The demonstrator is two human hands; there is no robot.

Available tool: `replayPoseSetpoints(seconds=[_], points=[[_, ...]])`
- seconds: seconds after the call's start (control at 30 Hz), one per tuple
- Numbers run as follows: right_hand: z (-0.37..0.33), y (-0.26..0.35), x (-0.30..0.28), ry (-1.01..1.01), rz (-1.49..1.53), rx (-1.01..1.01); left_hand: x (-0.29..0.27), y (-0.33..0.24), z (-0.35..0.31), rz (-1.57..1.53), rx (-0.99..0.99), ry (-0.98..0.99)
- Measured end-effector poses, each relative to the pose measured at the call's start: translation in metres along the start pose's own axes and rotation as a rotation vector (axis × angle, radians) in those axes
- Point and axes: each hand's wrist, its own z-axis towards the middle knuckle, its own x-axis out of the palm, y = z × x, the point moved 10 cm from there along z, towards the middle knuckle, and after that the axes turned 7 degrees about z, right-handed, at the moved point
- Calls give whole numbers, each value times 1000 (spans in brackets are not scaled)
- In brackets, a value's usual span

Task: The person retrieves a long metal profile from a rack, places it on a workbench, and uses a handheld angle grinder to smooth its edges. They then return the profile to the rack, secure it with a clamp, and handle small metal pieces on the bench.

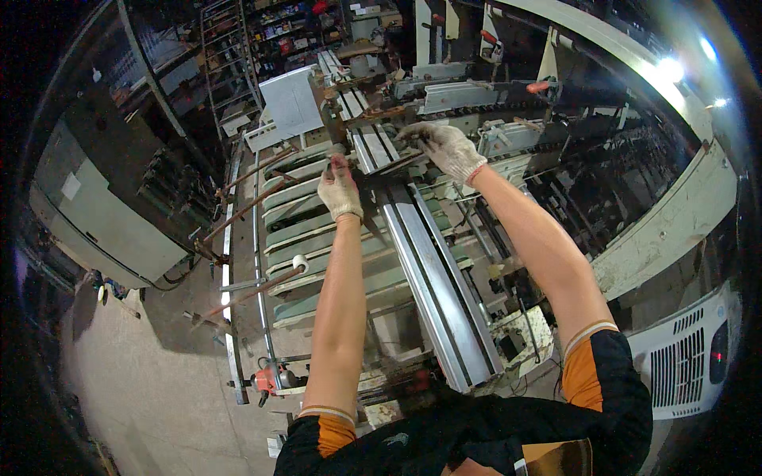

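A long metal rail point(425, 270) with dark lengthwise slots runs away from me through the middle. Across it lies a thin, dark, flat bar point(394, 166), slightly tilted. My right hand point(448, 149), in a pale work glove with darkened fingertips, is closed at the bar's right end. On the rail's left side is my left hand point(340, 189), gloved too, with its fingers curled together near the bar's other end. What those fingers pinch is too small to make out. Pale green slats point(317, 258) lie below my left hand.
Rusty rods point(258, 170) jut out over the left frame rail point(228, 317). A red clamp-like tool point(266, 381) sits at its near end. Grey cabinets point(111, 206) stand left, a white vented housing point(683, 361) lower right. A pale curved machine frame point(675, 222) borders the right.
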Motion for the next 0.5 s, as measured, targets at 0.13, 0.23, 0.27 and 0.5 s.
replayPoseSetpoints(seconds=[0.13,0.23,0.27,0.5], points=[[-31,-31,-34,-300,354,161,-11,3,-3,-143,-126,-107],[-61,-53,-39,-437,683,208,-15,5,-9,-183,-214,-145],[-68,-58,-37,-446,669,226,-13,2,-10,-159,-206,-134],[-96,-98,-7,-357,388,506,4,2,-5,36,-203,-6]])
